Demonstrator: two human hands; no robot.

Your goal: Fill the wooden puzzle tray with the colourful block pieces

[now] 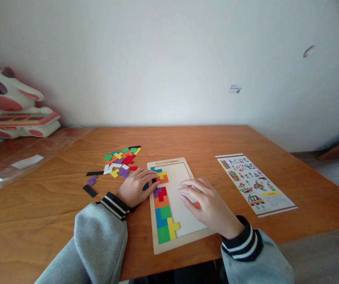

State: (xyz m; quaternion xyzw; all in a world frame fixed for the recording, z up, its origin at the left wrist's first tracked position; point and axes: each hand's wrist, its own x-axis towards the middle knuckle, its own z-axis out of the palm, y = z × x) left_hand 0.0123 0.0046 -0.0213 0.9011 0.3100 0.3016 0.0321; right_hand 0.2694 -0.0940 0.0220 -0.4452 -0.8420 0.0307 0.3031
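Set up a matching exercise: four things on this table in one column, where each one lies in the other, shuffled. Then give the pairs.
Things:
1. loose puzzle pieces
2. instruction sheet
3. plush toy
4. right hand

Places:
A. far left, against the wall
B. right of the puzzle board, flat on the table
C. resting on the pale open part of the board
D. in a heap left of the board, beyond the left hand

Pairs: 1-D, 2-B, 3-A, 4-C
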